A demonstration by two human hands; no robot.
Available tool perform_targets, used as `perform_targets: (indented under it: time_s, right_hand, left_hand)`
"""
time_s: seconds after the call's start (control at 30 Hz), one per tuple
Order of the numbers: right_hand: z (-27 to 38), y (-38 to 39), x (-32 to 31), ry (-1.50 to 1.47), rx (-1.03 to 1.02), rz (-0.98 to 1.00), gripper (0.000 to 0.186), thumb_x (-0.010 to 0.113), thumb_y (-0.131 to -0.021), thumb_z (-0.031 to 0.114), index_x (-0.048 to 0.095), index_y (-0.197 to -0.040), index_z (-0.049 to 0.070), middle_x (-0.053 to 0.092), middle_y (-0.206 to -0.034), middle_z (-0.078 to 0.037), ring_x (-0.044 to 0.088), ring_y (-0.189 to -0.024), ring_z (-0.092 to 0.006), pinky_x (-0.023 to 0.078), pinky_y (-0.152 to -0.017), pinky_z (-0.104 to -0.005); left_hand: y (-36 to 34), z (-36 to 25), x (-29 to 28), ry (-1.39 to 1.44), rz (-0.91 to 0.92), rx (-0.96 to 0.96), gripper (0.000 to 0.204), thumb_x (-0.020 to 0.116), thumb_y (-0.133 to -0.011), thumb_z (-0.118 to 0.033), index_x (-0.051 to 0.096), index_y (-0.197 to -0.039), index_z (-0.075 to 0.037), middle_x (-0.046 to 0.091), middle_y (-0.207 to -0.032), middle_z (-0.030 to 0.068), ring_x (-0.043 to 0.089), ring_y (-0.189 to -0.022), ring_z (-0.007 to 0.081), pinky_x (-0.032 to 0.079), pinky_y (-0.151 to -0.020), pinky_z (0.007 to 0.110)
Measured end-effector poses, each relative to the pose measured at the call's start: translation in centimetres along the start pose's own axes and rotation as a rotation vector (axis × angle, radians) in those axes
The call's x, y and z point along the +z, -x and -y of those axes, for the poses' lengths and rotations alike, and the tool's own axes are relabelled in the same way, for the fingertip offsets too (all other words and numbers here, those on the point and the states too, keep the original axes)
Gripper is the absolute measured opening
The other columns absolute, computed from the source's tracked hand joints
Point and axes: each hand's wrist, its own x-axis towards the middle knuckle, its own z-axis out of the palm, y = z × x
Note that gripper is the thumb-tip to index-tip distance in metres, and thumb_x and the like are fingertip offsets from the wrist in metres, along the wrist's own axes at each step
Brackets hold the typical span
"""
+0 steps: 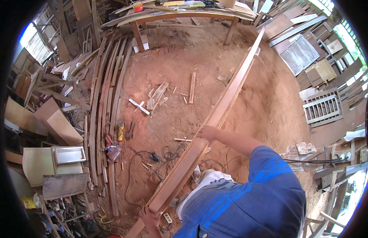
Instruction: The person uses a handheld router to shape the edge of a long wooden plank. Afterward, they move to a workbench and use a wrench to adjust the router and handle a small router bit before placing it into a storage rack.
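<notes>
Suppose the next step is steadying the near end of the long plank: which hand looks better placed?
Probably the left hand: it touches the long plank close to its near end, whereas the right hand rests well farther along it.
</notes>
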Motion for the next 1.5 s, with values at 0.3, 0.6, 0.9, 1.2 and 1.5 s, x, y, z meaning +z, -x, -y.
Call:
perform_targets:
  time_s: [0.3, 0.6, 0.9, 1.2, 1.5]
  right_hand:
    - [0.1, -0.9, 1.9, 0.235, 0.025, -0.091, 0.050, 0.078, -0.075, 0.017, 0.066, -0.122, 0.007, 0.067, -0.125, -0.014, 0.058, -0.127, -0.0328, 0.047, -0.109, -0.0445]
    - [8.0, -1.5, 2.8, 0.204, -0.142, -0.130, 0.025, 0.073, -0.077, 0.019, 0.069, -0.099, 0.008, 0.067, -0.102, -0.011, 0.064, -0.105, -0.0320, 0.050, -0.098, -0.0444]
    - [8.7, -0.9, 3.1, 0.097, -0.147, -0.235, 0.023, 0.070, -0.079, 0.015, 0.067, -0.100, 0.006, 0.067, -0.104, -0.014, 0.062, -0.111, -0.0317, 0.049, -0.099, -0.0432]
    - [10.5, -1.9, 4.0, 0.222, -0.040, -0.268, 0.022, 0.068, -0.082, 0.015, 0.069, -0.103, 0.008, 0.068, -0.111, -0.013, 0.062, -0.115, -0.0302, 0.049, -0.102, -0.0423]
    - [25.6, 2.5, 6.7, -0.209, 0.236, -0.754, 0.019, 0.070, -0.086, 0.027, 0.074, -0.098, 0.013, 0.073, -0.105, -0.014, 0.068, -0.107, -0.0337, 0.051, -0.095, -0.0484]
  left_hand:
    - [0.5, 2.5, 2.1, 0.046, 0.114, -0.095, 0.081, 0.086, -0.073, -0.042, 0.055, -0.137, -0.005, 0.058, -0.131, 0.0217, 0.051, -0.126, 0.0442, 0.040, -0.112, 0.054]
    - [7.2, 9.4, 2.7, -0.040, 0.142, -0.315, 0.086, 0.095, -0.060, -0.023, 0.054, -0.134, -0.006, 0.060, -0.128, 0.0173, 0.053, -0.128, 0.0399, 0.045, -0.108, 0.051]
    - [5.6, 8.6, 0.7, -0.042, 0.261, -0.359, 0.080, 0.095, -0.058, -0.019, 0.058, -0.128, -0.008, 0.061, -0.130, 0.0180, 0.057, -0.123, 0.0403, 0.050, -0.103, 0.051]
    - [6.4, 11.7, 2.5, -0.075, 0.123, -0.119, 0.077, 0.096, -0.057, -0.027, 0.060, -0.122, -0.006, 0.064, -0.120, 0.0184, 0.059, -0.118, 0.0413, 0.050, -0.102, 0.052]
    - [5.7, 10.6, 0.4, 0.014, 0.006, 0.082, 0.068, 0.095, -0.058, -0.029, 0.064, -0.114, -0.005, 0.066, -0.106, 0.0192, 0.062, -0.106, 0.0411, 0.052, -0.093, 0.052]
